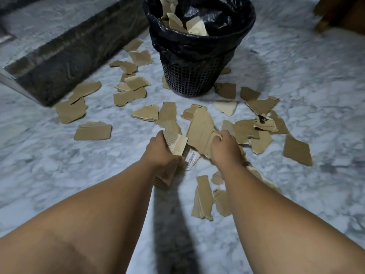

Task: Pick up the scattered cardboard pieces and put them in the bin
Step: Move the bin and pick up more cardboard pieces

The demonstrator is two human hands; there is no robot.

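A white and grey marble floor point(296, 76) spreads under me, with a dark stone strip point(65, 56) running along the upper left. Ahead stands the bin point(194, 76), a mesh basket lined with a black bag point(227, 14), and several cardboard scraps point(194, 26) already lie inside it. Torn cardboard pieces point(128, 96) are scattered all around its base and toward me (one near my wrists carries a barcode label point(191, 160)). My left hand point(162, 148) is closed around a small stack of pieces point(177, 143), gripping them upright. My right hand point(225, 144) pinches the edge of a large torn piece point(200, 129), its far end resting among the others on the floor.
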